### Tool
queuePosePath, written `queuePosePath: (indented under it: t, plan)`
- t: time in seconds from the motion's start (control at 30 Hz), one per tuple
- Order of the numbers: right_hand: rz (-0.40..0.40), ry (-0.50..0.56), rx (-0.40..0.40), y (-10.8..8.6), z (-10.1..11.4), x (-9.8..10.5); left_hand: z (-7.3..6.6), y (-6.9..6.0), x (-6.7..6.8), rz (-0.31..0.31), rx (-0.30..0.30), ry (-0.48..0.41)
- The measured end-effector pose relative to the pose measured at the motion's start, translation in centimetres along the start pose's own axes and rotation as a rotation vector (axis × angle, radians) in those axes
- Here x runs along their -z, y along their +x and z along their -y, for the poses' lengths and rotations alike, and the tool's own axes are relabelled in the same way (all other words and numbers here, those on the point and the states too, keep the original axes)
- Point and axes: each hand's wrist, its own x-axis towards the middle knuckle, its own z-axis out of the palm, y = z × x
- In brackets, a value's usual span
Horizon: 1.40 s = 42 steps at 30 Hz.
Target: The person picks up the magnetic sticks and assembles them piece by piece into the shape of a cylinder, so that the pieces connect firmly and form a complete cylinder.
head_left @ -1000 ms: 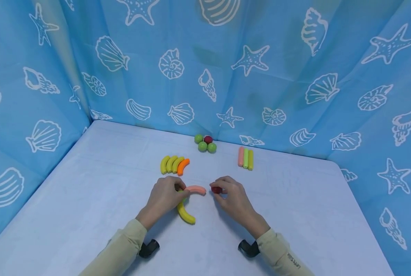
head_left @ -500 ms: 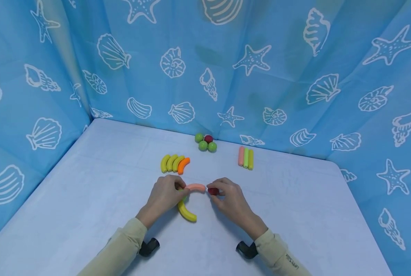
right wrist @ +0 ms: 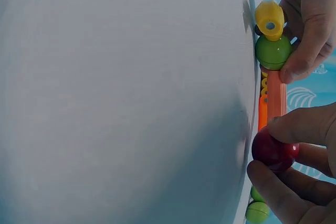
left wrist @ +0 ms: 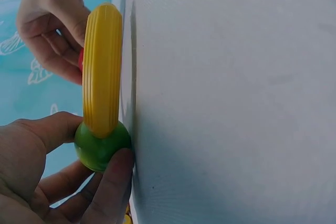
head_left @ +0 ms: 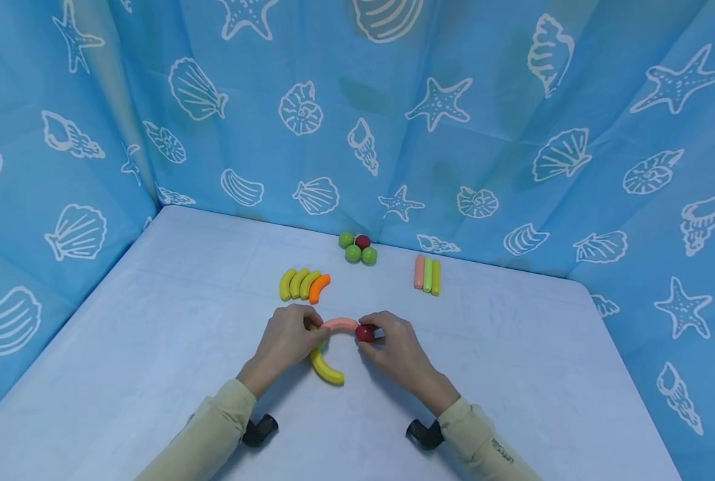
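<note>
My left hand (head_left: 288,337) pinches a green ball (left wrist: 97,149) between thumb and fingers. A ridged yellow curved rod (head_left: 328,371) and a pink curved rod (head_left: 340,323) both run out from that ball. With thumb and fingertips, my right hand (head_left: 400,351) grips a dark red ball (head_left: 364,333) at the pink rod's free end. In the right wrist view the red ball (right wrist: 275,149) appears against the rod; actual contact is hard to confirm. The yellow rod's other end is free and has a small round hole in its face (right wrist: 270,25).
Beyond the left hand lie several yellow curved rods (head_left: 295,284) beside an orange one (head_left: 318,288). Green balls (head_left: 353,253) and another red ball (head_left: 362,242) cluster at the back edge. Straight pink, light green and yellow rods (head_left: 427,275) lie back right. A shell-patterned curtain (head_left: 357,133) surrounds the white table (head_left: 153,334).
My right hand has moved left with the red ball, bringing it to the end of the pink rod. The yellow rod has swung slightly; the left hand stays almost still.
</note>
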Motion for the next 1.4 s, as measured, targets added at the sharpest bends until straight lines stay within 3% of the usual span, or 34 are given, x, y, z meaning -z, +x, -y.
queuePosePath:
  t: [0.37,0.63,1.17,1.3,1.4]
  plan:
    - [-0.003,-0.007,-0.016,0.0,0.0,0.0,0.4,0.0,0.0,0.009,-0.014,-0.029]
    - [-0.003,-0.004,-0.031,0.0,0.1,0.0,0.9,-0.7,0.3,0.036,-0.059,-0.078]
    - [-0.007,0.014,-0.024,0.2,0.0,0.0,1.6,-1.3,0.7,0.066,-0.158,-0.082]
    - [-0.008,0.025,-0.024,0.2,0.0,0.1,1.5,-1.7,0.9,0.06,-0.187,-0.056]
    - [-0.006,0.033,-0.025,0.2,0.0,0.1,1.1,-2.3,1.3,0.024,-0.25,0.023]
